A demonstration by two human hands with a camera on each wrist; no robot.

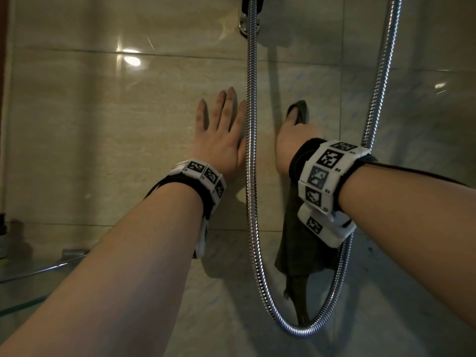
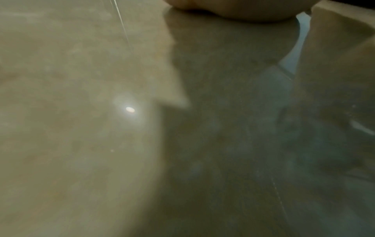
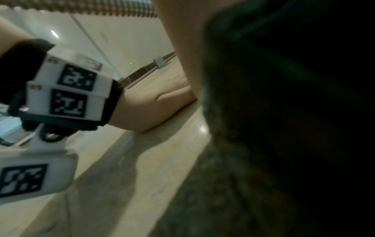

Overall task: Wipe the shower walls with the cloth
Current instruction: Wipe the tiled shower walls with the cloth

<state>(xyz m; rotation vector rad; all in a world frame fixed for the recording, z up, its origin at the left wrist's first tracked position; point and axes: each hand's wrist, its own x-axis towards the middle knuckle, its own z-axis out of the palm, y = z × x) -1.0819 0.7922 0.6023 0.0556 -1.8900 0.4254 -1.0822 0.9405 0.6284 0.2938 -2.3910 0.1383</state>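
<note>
head view: left hand [image 1: 222,140] flat, fingers straight, on wall [image 1: 103,124]; right hand [image 1: 292,140] at 3 o'clock, across hose [image 1: 250,150], pressing dark cloth [image 1: 300,243] on tile, finger curl hidden.

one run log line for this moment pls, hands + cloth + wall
left hand: flat on tiled wall | right hand: holds dark cloth against wall | shower hose: hangs between hands | stage: wiping

Beige marbled wall tiles [image 1: 103,124], dark olive cloth [image 1: 301,243], ribbed chrome hose [image 1: 251,150], black-and-white checked wristbands [image 1: 327,171]
</note>
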